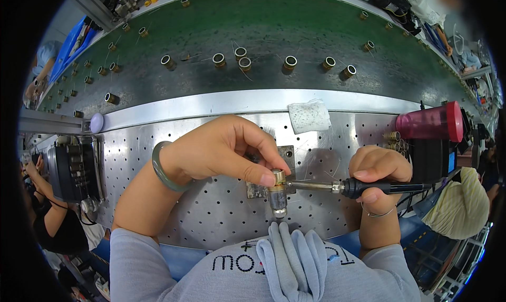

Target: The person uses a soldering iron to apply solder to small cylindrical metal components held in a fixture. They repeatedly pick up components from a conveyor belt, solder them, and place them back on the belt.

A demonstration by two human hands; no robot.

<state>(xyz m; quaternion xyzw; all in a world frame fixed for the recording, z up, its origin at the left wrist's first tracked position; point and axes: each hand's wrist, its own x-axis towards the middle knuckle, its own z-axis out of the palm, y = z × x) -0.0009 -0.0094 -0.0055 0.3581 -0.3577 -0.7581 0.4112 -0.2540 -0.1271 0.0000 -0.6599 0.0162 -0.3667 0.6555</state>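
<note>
Between the thumb and fingertips of my left hand [219, 149] is a small metal cylinder [279, 175], pinched at its top. Below it stands a shiny round metal post [278, 201], in line with the cylinder; whether they are joined I cannot tell. My right hand [383, 167] grips the black handle of a soldering iron [361, 187]. The iron lies level, its shaft pointing left, and its tip meets the cylinder's side or comes very close to it. A dark square metal plate [287, 153] lies under my left hand, partly covered by it.
Beyond the perforated metal bench [211, 218] runs a green conveyor belt [200, 28] carrying several small wired cylinders [290, 62]. A white pad [309, 116] lies at the bench's far edge. At right stand a pink cup [429, 122] and grouped cylinders [394, 139]; at left, a black box [68, 170].
</note>
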